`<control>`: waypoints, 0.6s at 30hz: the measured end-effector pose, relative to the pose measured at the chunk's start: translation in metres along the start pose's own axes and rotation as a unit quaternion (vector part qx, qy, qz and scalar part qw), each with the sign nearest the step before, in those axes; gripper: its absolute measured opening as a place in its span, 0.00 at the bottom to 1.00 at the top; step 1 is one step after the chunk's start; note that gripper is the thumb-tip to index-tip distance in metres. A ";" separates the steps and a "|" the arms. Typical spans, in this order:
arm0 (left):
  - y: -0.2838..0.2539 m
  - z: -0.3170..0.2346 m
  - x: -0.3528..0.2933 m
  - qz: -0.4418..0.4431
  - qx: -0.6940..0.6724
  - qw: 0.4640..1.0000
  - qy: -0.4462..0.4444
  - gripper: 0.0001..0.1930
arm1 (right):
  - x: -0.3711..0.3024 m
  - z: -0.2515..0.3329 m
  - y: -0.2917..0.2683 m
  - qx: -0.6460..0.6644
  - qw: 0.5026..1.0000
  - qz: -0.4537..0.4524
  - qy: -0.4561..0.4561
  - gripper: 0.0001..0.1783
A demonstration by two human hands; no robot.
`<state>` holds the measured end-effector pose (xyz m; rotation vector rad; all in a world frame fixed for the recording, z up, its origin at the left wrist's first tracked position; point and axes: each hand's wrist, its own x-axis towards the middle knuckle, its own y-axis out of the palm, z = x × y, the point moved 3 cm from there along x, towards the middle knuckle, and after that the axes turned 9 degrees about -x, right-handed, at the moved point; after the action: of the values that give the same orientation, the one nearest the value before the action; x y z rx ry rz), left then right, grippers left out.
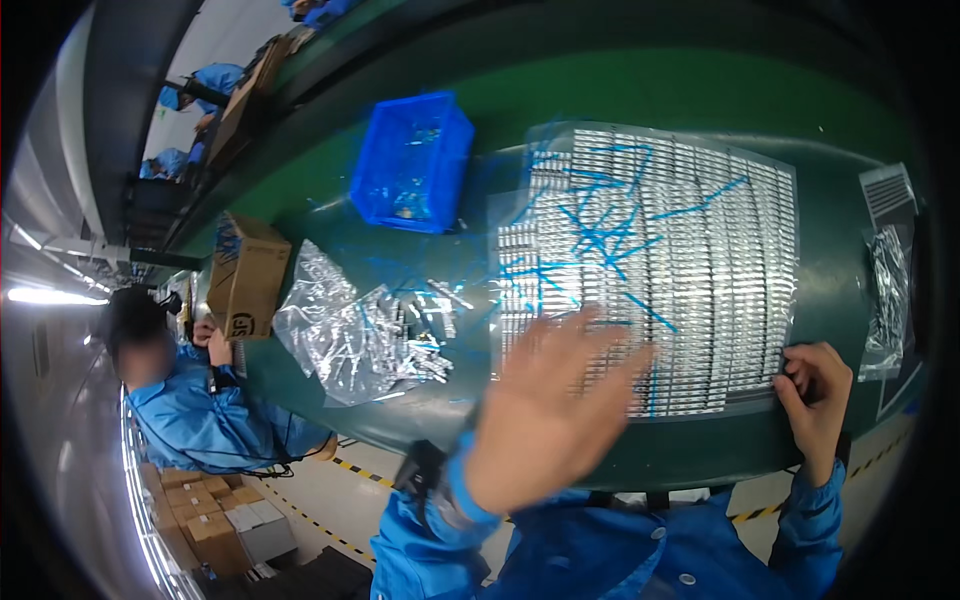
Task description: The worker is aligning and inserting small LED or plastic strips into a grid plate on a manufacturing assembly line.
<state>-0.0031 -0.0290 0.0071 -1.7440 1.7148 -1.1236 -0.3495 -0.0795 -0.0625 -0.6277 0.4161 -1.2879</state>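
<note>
A broad clear plastic sheet (760, 398) lies on the green table, covered with dense rows of small silvery metal pieces (720, 290). Thin blue strips (605, 240) are scattered over the rows, mostly on the left half. My left hand (560, 400) is over the sheet's lower left part, fingers stretched out and smeared by motion, and I see nothing in it. At the sheet's lower right edge my right hand (822, 385) has its fingers curled in, thumb close to the edge. Whatever is between those fingertips, if anything, is hidden.
Left of the sheet, clear plastic bags (325, 330) hold loose silvery pieces. Behind them stands a blue bin (415, 165) with small bits inside. A cardboard box (250, 275) is near a seated person (200, 410) at the left. Another filled bag (887, 300) lies far right.
</note>
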 end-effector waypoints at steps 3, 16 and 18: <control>-0.034 0.042 0.007 -0.057 0.093 0.992 -0.057 0.10 | -0.005 -0.004 0.006 0.003 1.000 -0.024 -0.005 0.17; -0.042 0.095 -0.020 -0.127 0.223 0.946 -0.200 0.25 | -0.002 0.003 0.004 -0.030 0.999 -0.028 -0.026 0.14; -0.045 0.097 -0.019 -0.148 0.187 0.950 -0.199 0.22 | -0.002 0.004 0.004 -0.027 0.999 -0.031 -0.026 0.14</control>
<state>0.1028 -0.0267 -0.0169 -1.8573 0.9543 -1.0408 -0.3448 -0.0762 -0.0625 -0.7233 0.3917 -1.3196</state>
